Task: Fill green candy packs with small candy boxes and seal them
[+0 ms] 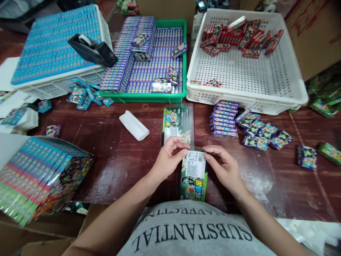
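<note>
Close to my body is a printed plastic candy bag (pixel 192 185) with green and black artwork and a white barcode label (pixel 195 164). My left hand (pixel 173 156) pinches its upper left edge between thumb and fingers. On the upper right edge, my right hand (pixel 222 165) grips it in the same way. Just beyond my fingers, another bag (pixel 186 119) of like print lies on the table, its clear part to the right. A folded white paper tray (pixel 134 125) lies to the left of that bag.
A green crate (pixel 144 96) holds rows of purple boxes. The white basket (pixel 237 78) holds red boxes. Purple boxes (pixel 224 119) stand stacked at right, with loose ones beside them. A tape dispenser (pixel 92 49) rests on blue boxes (pixel 58 39). Filled packs (pixel 34 174) stand at left.
</note>
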A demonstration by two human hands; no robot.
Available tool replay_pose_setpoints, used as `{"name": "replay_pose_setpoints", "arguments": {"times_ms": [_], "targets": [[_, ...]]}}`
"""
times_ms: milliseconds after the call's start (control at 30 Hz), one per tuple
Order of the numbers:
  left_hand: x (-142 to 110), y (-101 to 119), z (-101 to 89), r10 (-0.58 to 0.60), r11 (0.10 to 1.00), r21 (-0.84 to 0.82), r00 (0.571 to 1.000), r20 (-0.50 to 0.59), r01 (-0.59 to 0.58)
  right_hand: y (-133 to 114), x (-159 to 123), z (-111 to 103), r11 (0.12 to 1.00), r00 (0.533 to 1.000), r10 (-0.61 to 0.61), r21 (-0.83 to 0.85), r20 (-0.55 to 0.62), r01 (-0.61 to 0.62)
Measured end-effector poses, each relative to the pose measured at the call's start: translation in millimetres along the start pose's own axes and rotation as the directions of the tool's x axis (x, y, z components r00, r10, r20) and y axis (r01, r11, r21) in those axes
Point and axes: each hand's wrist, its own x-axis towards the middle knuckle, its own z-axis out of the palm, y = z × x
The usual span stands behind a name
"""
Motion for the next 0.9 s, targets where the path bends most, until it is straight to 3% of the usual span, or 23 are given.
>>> {"name": "replay_pose_setpoints", "arguments": {"times_ms": [200,367,467,567,667,767,833,900], "targets": [[-1.0,12.4,-1.2,-0.02,0.993,0.119,0.998,0.053,0.014,-14.9,12.0,-10.1,0.995,0.989,0.017,-0.102,0.149,-0.002],[9.0,22.7,-3.7,-0.026,0.98,0.201,0.998,0.06,0.013,-29.0,31.2,-10.4,0.962,0.957,0.265,-0.107,0.118,-0.253],[15.0,24.1,-8.8,-0.039,0.978,0.207,0.991,0.125,0.012,-30.2,37.9,-13.9,0.95,0.936,0.307,-0.109,0.172,-0.291],[16.0,21.6,-14.3,-0.062,0.98,0.2,0.979,0.196,0.022,-26.5,35.3,-22.7,0.965,0.928,0.258,-0.114,0.27,-0.235],[12.4,16.8,-15.0,-0.034,0.987,0.161,0.981,0.189,0.003,-20.4,32.0,-34.6,0.981,0.92,0.179,-0.131,0.347,-0.142],[9.3,8.8,-11.7,-0.002,0.99,0.142,0.983,0.185,-0.025,-15.7,50.8,-34.7,0.971,0.886,0.099,-0.239,0.453,0.013],[9.3,1.4,-10.4,-0.007,0.987,0.157,0.983,0.183,-0.022,-19.3,79.9,-13.5,0.947,0.863,0.03,-0.29,0.504,0.136],[9.7,-5.7,-10.6,-0.008,0.985,0.173,0.988,0.152,-0.019,-31.4,114.4,29.4,0.918,0.842,-0.015,-0.326,0.54,0.225]]}}
